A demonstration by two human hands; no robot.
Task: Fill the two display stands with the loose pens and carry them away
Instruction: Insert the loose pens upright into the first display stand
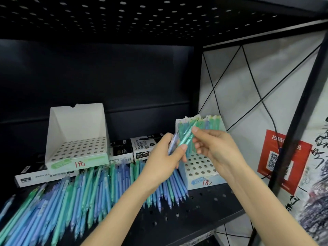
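Two hands meet in front of the right stand (200, 181). The right hand (216, 148) pinches a green pen (185, 140) between thumb and forefinger near its upper end, with the other fingers loosely curled below. The pen is tilted, its top leaning toward the back of that stand. The left hand (165, 160) has its fingers wrapped round a bunch of pens (174, 180), mostly blue, whose tips point down toward the shelf (204, 210). Its thumb rests against the lower part of the green pen.

Just behind the hands, the right stand has a few rows of standing pens (210, 123) at the back, green and blue, while the holes at the front are bare. The left stand (78, 121), well apart to the left, is white, with a perforated floor and a red handwritten price on its front edge. Between and behind the two stands lie marker boxes (143, 148). Many loose pens (71, 192) lie spread across the shelf in front of the left stand, side by side. On the wall to the right hangs a red poster (284, 157) with a QR code.
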